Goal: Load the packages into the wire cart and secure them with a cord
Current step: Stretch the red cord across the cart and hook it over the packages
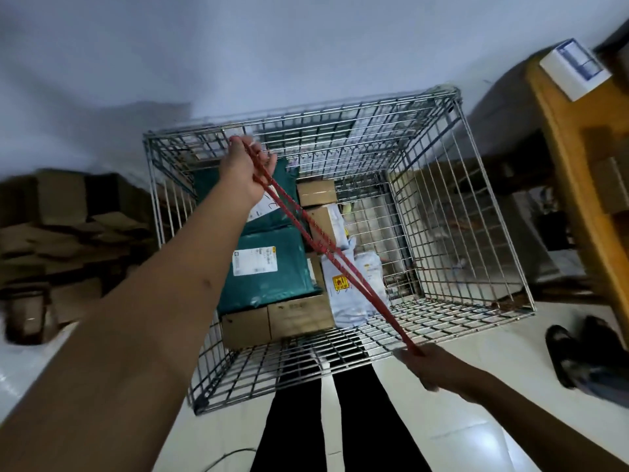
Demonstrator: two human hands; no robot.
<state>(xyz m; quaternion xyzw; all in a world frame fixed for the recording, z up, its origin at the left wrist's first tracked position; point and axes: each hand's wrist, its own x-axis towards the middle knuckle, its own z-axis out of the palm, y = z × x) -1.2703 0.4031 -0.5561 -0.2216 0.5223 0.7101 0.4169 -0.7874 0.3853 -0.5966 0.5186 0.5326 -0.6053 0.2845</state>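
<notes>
Left hand: arm outstretched over far rim of grey wire-mesh cart, fingers curled round doubled red braided cord.
Right hand: low at near rim, fingers pinching the cord's other end.
Cord: taut, diagonal above teal mailer bags, brown cardboard boxes, pale poly parcels inside cart.

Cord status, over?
Left hand and right hand grip red cord, stretched over wire cart. Packages loaded. Nothing blocking.
</notes>
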